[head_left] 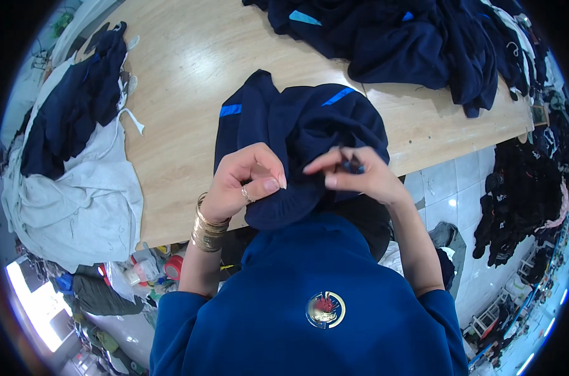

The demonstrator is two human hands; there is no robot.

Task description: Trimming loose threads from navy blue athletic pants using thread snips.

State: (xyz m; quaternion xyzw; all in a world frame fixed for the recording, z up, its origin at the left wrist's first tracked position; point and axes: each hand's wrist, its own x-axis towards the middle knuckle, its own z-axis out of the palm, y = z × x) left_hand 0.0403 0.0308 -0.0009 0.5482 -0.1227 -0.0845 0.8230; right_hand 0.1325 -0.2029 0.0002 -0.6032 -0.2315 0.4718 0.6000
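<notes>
So the navy fabric garment with bright blue strips (253, 128) is bunched up at the near edge of the pale wood-look surface (178, 81), right below both hands. Left hand (237, 178) has thumb and index fingers together, can't tell if they're pinching anything. Right hand (371, 175): thumb and index apart, other fingers curled round a small dark bluish thing (353, 165), pretty blurry tbh.

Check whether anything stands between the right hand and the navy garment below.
Nothing visible: the right hand is over the navy garment. The small dark item in that hand is too blurred to identify.
</notes>
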